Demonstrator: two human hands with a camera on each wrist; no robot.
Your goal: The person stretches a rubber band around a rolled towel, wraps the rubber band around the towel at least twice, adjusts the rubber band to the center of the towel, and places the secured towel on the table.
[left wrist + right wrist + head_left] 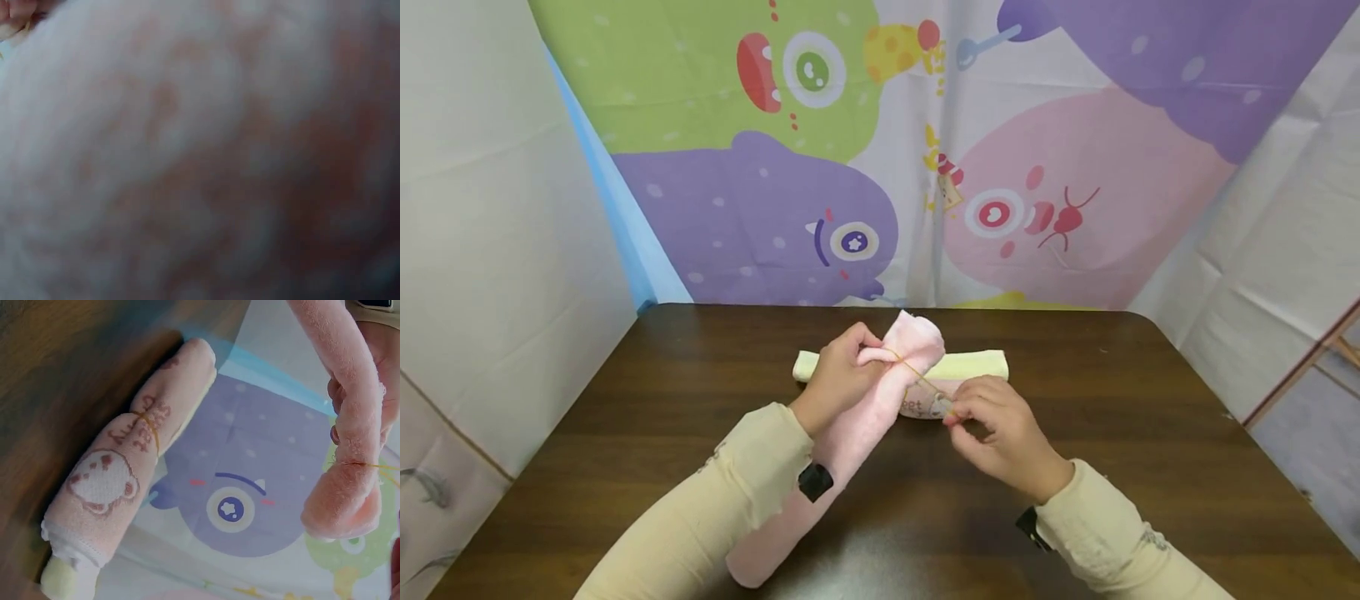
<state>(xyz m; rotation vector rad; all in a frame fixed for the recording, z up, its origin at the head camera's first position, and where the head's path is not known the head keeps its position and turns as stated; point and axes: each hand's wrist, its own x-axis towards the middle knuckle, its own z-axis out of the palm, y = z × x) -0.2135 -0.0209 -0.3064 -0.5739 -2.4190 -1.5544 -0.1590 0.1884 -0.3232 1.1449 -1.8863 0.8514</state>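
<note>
My left hand [838, 375] grips a pink rolled towel [868, 429] near its far end, where a rounded, gathered tip sticks out past the fingers. The roll slants down under the left forearm to the table's near side. Around its neck runs a thin yellow rubber band [922, 378], pulled taut toward the right. My right hand [1000, 425] pinches the band's stretched end between thumb and fingers. In the right wrist view the band [375, 466] circles the pink roll [356, 394]. Blurred pink cloth [156, 125] fills most of the left wrist view.
Behind the hands, a second rolled towel [973, 365] with pale yellow ends lies across the brown table [1075, 375]. The right wrist view shows its bear print and a band around its middle [103, 481]. A cartoon curtain [700, 208] hangs beyond the far table edge.
</note>
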